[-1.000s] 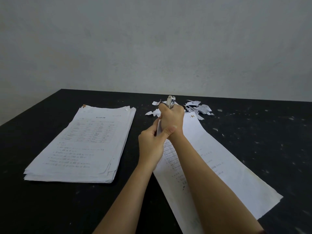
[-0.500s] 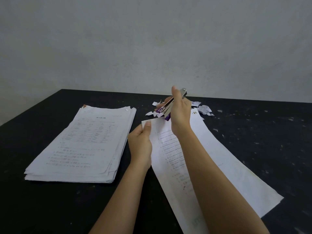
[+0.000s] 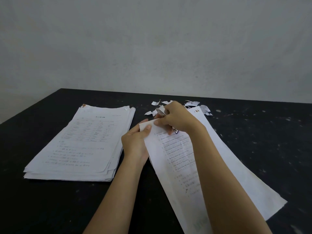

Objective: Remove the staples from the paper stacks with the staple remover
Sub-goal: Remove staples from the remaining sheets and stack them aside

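Note:
A printed paper stack (image 3: 179, 159) lies lengthwise under my arms on the black table (image 3: 42, 200). My left hand (image 3: 135, 144) pinches its lifted top left corner between thumb and fingers. My right hand (image 3: 175, 119) grips the metal staple remover (image 3: 160, 111), whose silver tip sticks out to the left above that corner and whose purple end shows below the palm. The right fingertips also touch the paper's corner. No staple is visible.
A thick pile of printed sheets (image 3: 81, 146) lies to the left. Several torn paper scraps (image 3: 196, 105) are scattered behind my hands near the table's far edge. A plain grey wall (image 3: 152, 39) stands behind the table.
My right hand came down from its raised position and turned the staple remover onto the paper's top corner. My left hand stayed pinching that corner.

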The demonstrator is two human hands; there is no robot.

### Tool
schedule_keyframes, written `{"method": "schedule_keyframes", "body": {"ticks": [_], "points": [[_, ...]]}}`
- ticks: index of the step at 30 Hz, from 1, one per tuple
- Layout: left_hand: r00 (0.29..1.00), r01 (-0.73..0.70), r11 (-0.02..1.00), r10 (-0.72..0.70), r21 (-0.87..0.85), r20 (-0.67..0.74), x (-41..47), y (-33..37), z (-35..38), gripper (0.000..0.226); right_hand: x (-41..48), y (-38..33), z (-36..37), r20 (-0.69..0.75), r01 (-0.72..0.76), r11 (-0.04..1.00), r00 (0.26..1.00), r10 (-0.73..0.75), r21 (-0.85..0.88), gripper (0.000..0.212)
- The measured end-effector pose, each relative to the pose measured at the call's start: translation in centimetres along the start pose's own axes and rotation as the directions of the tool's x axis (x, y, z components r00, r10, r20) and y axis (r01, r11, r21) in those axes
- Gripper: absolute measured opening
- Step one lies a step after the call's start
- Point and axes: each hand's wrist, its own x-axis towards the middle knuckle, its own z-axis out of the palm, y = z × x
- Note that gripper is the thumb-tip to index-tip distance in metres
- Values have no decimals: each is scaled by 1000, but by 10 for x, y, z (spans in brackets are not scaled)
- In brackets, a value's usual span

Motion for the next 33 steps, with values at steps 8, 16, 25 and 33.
{"method": "schedule_keyframes", "body": {"ticks": [8, 16, 25, 33], "points": [[999, -9, 1000, 10, 17, -31, 4, 0, -1, 21, 0, -2, 5, -15, 61, 993, 998, -63, -100, 23], [999, 24, 997, -22, 78, -24, 3, -2, -2, 9, 2, 4, 3, -59, 64, 996, 996, -68, -66, 21], [948, -273, 941, 299, 201, -112, -3, -17, 10, 26, 9, -9, 4, -499, 229, 810, 862, 90, 541, 41], [926, -337, 903, 370, 268, -82, -13, -17, 17, 24, 8, -19, 25, -516, 317, 791, 856, -2, 524, 47]]}}
